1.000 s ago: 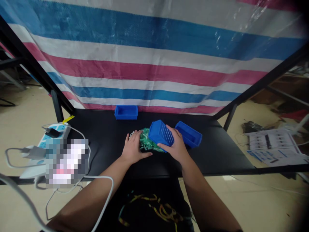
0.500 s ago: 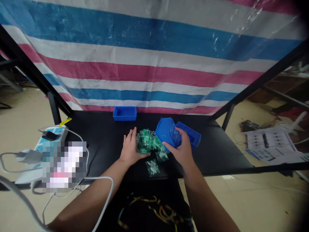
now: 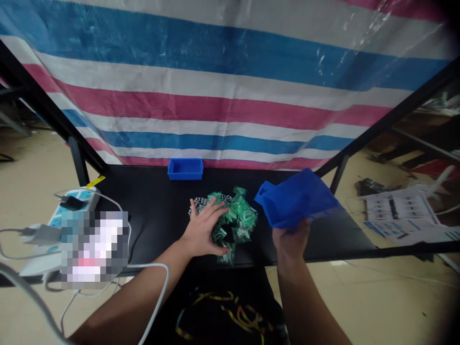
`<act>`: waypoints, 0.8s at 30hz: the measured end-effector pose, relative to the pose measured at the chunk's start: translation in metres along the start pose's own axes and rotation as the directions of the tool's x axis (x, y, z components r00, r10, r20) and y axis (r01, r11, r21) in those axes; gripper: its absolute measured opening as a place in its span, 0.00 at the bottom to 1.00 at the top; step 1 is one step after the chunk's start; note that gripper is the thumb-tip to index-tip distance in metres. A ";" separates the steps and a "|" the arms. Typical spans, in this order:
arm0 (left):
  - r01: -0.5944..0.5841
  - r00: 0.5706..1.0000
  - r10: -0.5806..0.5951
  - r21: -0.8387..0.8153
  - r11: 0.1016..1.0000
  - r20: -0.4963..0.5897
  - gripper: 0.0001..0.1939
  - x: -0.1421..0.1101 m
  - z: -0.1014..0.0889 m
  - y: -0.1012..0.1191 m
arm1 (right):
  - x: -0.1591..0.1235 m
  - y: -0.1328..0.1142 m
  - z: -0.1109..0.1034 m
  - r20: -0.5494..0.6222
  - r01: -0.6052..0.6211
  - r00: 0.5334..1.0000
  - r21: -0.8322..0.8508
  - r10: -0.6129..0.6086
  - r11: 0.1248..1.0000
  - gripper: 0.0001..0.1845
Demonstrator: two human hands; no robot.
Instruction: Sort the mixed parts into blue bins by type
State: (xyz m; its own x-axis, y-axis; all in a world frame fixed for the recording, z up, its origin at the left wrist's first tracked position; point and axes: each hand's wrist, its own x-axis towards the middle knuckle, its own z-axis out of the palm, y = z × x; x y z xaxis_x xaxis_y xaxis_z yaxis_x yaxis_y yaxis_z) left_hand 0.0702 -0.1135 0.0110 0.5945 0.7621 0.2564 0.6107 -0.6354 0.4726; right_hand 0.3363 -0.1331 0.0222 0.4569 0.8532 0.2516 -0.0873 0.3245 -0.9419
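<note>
A heap of small green packets [image 3: 233, 218] lies on the black table [image 3: 154, 211], in front of me. My left hand [image 3: 204, 230] rests on the heap's left side, fingers spread flat over the packets. My right hand [image 3: 291, 239] grips a blue plastic bin [image 3: 296, 199] from below and holds it lifted, blurred by motion, to the right of the heap. I cannot see the other blue bin that stood at the right; the lifted one may cover it.
Another small blue bin [image 3: 185, 169] stands at the table's back edge against a striped tarpaulin. A white power strip [image 3: 66, 208] with cables lies at the left end. Black frame posts rise at both sides. Printed sheets [image 3: 402, 215] lie on the floor at right.
The blue bin was tipped over the packets, then lifted away to the right. The green packets have spilled out into a wider heap, and my left hand has spread over them.
</note>
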 end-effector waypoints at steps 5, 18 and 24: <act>-0.103 0.994 0.105 -0.063 0.993 0.029 0.48 0.000 -0.003 0.003 | 0.015 -0.010 0.007 0.043 -0.158 0.987 0.276 0.152 0.948 0.39; -0.333 0.909 0.378 -0.243 0.911 0.172 0.33 -0.003 0.018 0.005 | 0.107 -0.032 0.062 0.560 0.083 0.820 -0.323 0.120 0.943 0.35; -0.318 0.917 0.364 -0.255 0.913 0.162 0.24 -0.004 0.014 0.007 | 0.186 -0.002 0.102 0.584 0.480 0.810 -0.718 0.059 0.504 0.28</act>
State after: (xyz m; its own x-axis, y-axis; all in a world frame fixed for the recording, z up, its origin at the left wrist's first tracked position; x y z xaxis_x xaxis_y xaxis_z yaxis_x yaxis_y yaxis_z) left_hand 0.0798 -0.1225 0.0011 0.8522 0.4477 0.2709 0.2357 -0.7906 0.5651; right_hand 0.3310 0.0661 0.0939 -0.1517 0.9486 0.2779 0.8109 0.2802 -0.5137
